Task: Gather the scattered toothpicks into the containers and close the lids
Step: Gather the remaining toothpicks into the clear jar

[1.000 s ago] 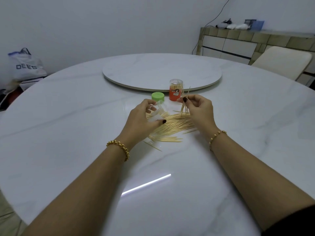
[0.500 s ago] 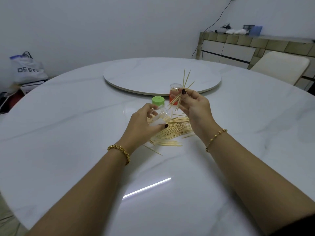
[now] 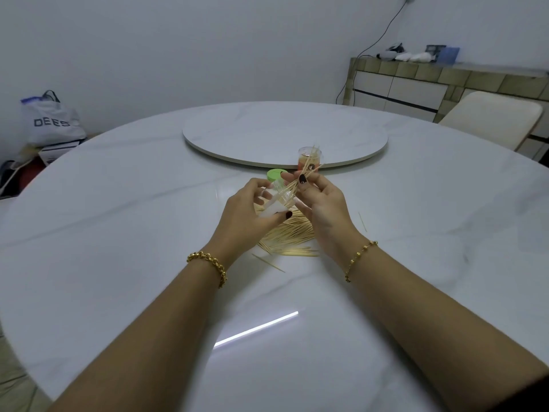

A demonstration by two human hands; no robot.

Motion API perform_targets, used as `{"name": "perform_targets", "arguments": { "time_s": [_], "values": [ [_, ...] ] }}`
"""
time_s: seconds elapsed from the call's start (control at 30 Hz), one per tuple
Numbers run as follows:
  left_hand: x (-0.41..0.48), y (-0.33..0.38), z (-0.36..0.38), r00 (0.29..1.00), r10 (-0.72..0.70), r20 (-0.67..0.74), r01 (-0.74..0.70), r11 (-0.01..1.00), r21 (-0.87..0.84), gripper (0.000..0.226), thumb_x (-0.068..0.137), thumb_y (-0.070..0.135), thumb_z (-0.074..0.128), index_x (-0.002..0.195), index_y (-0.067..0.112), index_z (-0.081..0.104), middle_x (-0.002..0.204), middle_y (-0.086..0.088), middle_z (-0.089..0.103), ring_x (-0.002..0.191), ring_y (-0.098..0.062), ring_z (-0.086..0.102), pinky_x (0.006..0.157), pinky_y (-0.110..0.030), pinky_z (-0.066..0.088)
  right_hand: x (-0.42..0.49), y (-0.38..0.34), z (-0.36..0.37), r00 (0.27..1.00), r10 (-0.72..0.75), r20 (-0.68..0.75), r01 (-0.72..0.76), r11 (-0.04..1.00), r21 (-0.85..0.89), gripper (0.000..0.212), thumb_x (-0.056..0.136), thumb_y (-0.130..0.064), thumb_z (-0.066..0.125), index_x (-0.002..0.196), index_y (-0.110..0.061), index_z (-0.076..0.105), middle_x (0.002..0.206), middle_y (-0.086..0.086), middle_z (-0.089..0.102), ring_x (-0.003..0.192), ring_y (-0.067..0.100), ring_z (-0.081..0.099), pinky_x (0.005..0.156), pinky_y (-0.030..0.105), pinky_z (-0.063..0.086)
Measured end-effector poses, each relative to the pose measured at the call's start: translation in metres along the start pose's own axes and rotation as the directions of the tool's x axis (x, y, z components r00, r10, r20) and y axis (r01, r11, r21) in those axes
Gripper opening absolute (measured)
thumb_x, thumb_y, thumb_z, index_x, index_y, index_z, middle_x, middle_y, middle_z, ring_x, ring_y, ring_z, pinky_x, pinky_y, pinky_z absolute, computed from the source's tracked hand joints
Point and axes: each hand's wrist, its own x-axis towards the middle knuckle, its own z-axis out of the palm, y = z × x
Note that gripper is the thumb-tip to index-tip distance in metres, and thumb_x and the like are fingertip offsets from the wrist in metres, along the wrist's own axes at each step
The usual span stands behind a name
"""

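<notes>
My left hand (image 3: 246, 215) is curled round the clear jar (image 3: 277, 197), tipped so its open mouth faces my right hand (image 3: 323, 203), which pinches a bunch of toothpicks (image 3: 294, 185). The sticks slant up and away from me. Their low ends are right at the mouth, so I think they should slide in lengthways. The big pile (image 3: 291, 236) lies on the table just under both hands.

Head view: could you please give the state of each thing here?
clear container, tilted, uncapped, in left hand.
toothpick bundle, pinched by right hand.
green lid, off, on table.
orange container, upright, uncapped.
toothpick pile, loose on table.
</notes>
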Motion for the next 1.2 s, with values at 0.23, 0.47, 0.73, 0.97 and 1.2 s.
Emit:
{"name": "perform_targets", "arguments": {
  "time_s": [0.23,0.47,0.73,0.97,1.2],
  "values": [
    [0.000,-0.002,-0.002,1.000,-0.012,0.000,0.012,1.000,0.019,0.051,0.073,0.034,0.081,0.115,0.024,0.053,0.103,0.008,0.061,0.091,-0.004,0.057,0.067,-0.008,0.044,0.000,0.005,-0.004,0.998,-0.052,-0.018,0.049,0.989,-0.140,0.018,0.099,-0.009,0.048,0.096,-0.020,0.063,0.106,-0.003,0.072,0.099,0.004,0.066,0.069,0.010,0.049],
    [-0.001,0.000,-0.001,1.000,-0.012,0.012,0.011,1.000,0.027,0.050,0.074,0.033,0.080,0.114,0.024,0.052,0.104,0.008,0.060,0.094,-0.008,0.057,0.069,-0.011,0.043,0.004,0.012,-0.004,0.997,-0.079,-0.019,0.071,0.960,-0.272,0.028,0.103,-0.019,0.037,0.108,-0.020,0.065,0.117,-0.005,0.066,0.111,0.007,0.059,0.087,0.018,0.045],
    [-0.002,0.004,-0.001,1.000,-0.009,0.004,0.009,1.000,0.014,0.048,0.073,0.031,0.080,0.111,0.026,0.051,0.102,0.009,0.061,0.092,-0.005,0.056,0.071,-0.009,0.043,0.004,0.023,-0.002,0.995,-0.095,0.016,0.095,0.936,-0.338,0.029,0.103,-0.023,0.034,0.114,-0.031,0.059,0.118,-0.014,0.062,0.115,0.003,0.055,0.098,0.025,0.042],
    [0.000,0.002,-0.001,1.000,-0.005,-0.002,0.005,1.000,0.007,0.047,0.074,0.030,0.080,0.110,0.027,0.050,0.102,0.008,0.061,0.092,-0.003,0.055,0.068,-0.001,0.038,-0.003,0.023,0.001,0.970,-0.241,-0.012,0.219,0.901,-0.375,0.043,0.102,-0.015,0.034,0.145,-0.020,0.032,0.138,-0.002,0.050,0.125,0.007,0.048,0.105,0.029,0.042],
    [0.000,0.002,0.000,1.000,-0.008,-0.006,0.008,1.000,0.002,0.045,0.075,0.031,0.079,0.111,0.026,0.052,0.102,0.008,0.062,0.093,-0.002,0.056,0.069,-0.003,0.041,-0.006,0.026,0.003,0.960,-0.266,0.091,0.274,0.811,-0.517,0.057,0.093,-0.033,0.033,0.146,-0.015,0.034,0.145,-0.003,0.044,0.131,0.003,0.040,0.111,0.027,0.033]
  ]
}}
